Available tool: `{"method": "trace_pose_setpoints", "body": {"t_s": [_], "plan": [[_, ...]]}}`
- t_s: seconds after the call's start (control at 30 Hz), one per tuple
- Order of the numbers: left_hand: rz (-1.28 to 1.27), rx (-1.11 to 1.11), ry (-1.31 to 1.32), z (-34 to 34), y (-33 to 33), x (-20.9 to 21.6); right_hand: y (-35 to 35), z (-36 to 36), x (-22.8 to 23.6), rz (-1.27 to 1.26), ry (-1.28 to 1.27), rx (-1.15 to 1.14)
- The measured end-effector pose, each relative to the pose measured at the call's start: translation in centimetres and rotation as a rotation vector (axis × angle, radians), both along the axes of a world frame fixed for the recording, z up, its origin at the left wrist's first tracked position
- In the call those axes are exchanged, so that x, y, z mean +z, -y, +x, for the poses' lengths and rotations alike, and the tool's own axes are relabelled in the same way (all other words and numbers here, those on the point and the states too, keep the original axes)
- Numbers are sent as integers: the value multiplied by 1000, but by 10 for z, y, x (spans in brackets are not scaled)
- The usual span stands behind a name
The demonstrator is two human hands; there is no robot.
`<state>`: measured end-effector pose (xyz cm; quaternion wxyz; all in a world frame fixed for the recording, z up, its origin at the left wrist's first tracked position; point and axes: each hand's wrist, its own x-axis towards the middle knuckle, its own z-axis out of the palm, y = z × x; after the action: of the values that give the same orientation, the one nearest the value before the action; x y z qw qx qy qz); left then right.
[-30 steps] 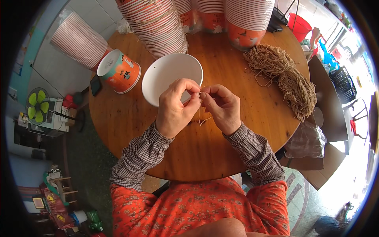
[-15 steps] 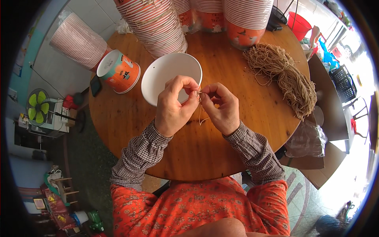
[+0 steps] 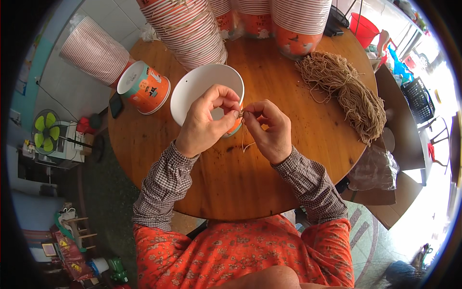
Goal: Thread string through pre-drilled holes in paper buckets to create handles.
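Observation:
Over the near rim of a white-lined paper bucket (image 3: 192, 89), my two hands meet. My left hand (image 3: 204, 118) pinches a thin tan string (image 3: 244, 139) between thumb and forefinger. Right beside it, my right hand (image 3: 269, 127) is closed on the same string with its fingertips. A small twist or knot seems to sit between the fingertips, too small to make out. The string's loose end hangs below them over the table. The bucket is tipped with its mouth toward me; a small hole shows in its inner wall, and a bit of its orange outside shows under my left hand.
On the round wooden table (image 3: 240, 192) a hank of tan strings (image 3: 344, 91) lies to the right. A tall stack of buckets (image 3: 187, 33) rises behind. An orange bucket (image 3: 144, 89) stands bottom up at left, near wrapped buckets (image 3: 96, 50) and a dark phone (image 3: 116, 104). Cardboard boxes (image 3: 399, 125) sit at right.
My left hand has shifted slightly left and turned a little, uncovering some of the bucket's orange side. My right hand stays nearly in place, still pinching the string.

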<state>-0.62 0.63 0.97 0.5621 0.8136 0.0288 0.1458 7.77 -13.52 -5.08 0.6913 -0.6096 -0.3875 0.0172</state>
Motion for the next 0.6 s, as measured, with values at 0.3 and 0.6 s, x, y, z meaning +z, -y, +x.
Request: {"method": "trace_pose_setpoints", "body": {"t_s": [0.3,0.6], "plan": [[-450,-65,-78,-1,-10,-7,2,2,-1,18,-435,257],[-463,-13,-88,1,-12,-8,3,8,6,23,208,8]]}}
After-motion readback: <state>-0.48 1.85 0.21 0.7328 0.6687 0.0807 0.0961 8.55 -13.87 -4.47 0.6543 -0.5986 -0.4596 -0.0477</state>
